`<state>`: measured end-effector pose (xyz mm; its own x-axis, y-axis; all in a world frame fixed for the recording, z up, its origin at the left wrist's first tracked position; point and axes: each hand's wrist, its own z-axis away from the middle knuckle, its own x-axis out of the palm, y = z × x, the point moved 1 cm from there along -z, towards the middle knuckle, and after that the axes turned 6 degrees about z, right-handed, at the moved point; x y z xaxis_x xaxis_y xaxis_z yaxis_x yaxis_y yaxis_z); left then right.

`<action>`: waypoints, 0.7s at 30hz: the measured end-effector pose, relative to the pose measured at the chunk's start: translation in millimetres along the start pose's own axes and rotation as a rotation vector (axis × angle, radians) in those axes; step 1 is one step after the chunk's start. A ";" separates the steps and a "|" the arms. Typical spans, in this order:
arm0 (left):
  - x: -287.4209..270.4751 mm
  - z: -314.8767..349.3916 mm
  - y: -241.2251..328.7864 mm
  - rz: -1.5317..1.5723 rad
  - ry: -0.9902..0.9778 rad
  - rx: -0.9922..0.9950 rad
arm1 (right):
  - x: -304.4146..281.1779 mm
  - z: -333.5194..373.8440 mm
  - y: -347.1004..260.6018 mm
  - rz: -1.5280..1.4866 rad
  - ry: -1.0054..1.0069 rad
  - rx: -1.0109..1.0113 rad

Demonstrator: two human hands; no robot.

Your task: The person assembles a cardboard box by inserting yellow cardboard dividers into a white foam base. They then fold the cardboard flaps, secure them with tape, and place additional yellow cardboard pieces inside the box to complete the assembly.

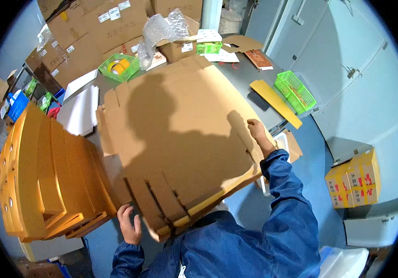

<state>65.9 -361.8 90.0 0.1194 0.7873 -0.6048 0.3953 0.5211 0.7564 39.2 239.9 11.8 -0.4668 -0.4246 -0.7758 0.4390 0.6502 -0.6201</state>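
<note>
A large brown cardboard sheet (194, 153) lies over the table in front of me, with flaps and slots cut along its near left edge. My left hand (129, 224) is by its near left corner, thumb and fingers apart, with nothing seen in it. Close to that hand stands a stack of glossy orange-yellow panels (76, 171), the outermost with round holes. My right hand (258, 132) is at the sheet's right edge, fingers curled in. Whatever those fingers hold, if anything, is hidden. Shadows of my head and arm fall across the cardboard.
White sheets (81, 109) and a green basket with tape rolls (119, 67) are at the back left. Bubble wrap (162, 30) tops a box at the back. A yellow strip (275, 103) and another green basket (295, 91) lie right. A taped carton (354, 180) stands farther right.
</note>
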 end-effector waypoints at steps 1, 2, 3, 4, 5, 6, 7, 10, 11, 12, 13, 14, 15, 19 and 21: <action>34.0 -33.0 15.2 -0.027 -0.073 0.056 | -3.0 -28.6 37.4 0.020 0.013 0.050; 60.5 -51.0 26.6 -0.103 -0.101 0.057 | -3.5 -42.1 -1.4 -0.093 -0.133 0.192; 102.3 -82.5 39.5 -0.063 -0.178 0.121 | -2.7 -69.3 44.8 0.022 -0.035 0.079; 148.4 -112.5 52.5 -0.023 -0.254 0.186 | -4.7 -95.6 89.4 0.143 0.060 -0.034; 185.3 -131.0 58.6 -0.043 -0.300 0.169 | 12.5 -106.2 77.9 0.001 0.054 -0.203; 224.1 -151.4 65.6 -0.040 -0.364 0.176 | 22.8 -124.9 75.9 0.227 -0.103 0.033; 260.8 -171.8 76.7 -0.104 -0.390 0.216 | 35.6 -135.9 74.7 0.248 -0.171 0.088; 371.2 -217.3 98.4 -0.138 -0.482 0.301 | 57.2 -165.6 107.3 0.320 -0.250 0.141; 397.4 -226.8 99.7 -0.149 -0.476 0.288 | 65.1 -165.7 105.6 0.377 -0.186 0.095; 416.6 -229.9 94.5 -0.168 -0.461 0.248 | 62.3 -166.5 81.8 0.305 -0.292 0.014; 434.7 -235.0 98.7 -0.168 -0.464 0.238 | 58.3 -167.5 83.7 0.311 -0.281 -0.032; 446.3 -241.4 105.0 -0.221 -0.471 0.254 | 57.4 -168.4 91.2 0.313 -0.265 -0.074; 455.5 -246.4 110.0 -0.274 -0.477 0.270 | 57.0 -168.3 97.5 0.289 -0.243 -0.103; 463.8 -250.0 117.6 -0.385 -0.491 0.278 | 40.7 -165.4 95.0 0.155 -0.207 -0.185; 465.4 -252.3 120.6 -0.406 -0.510 0.283 | 37.0 -166.0 95.1 0.177 -0.193 -0.248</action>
<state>-60.6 150.6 -37.4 0.2965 0.2608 -0.9187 0.7121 0.5806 0.3947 -63.7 390.6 -56.5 -0.2361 -0.3874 -0.8912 0.2898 0.8473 -0.4451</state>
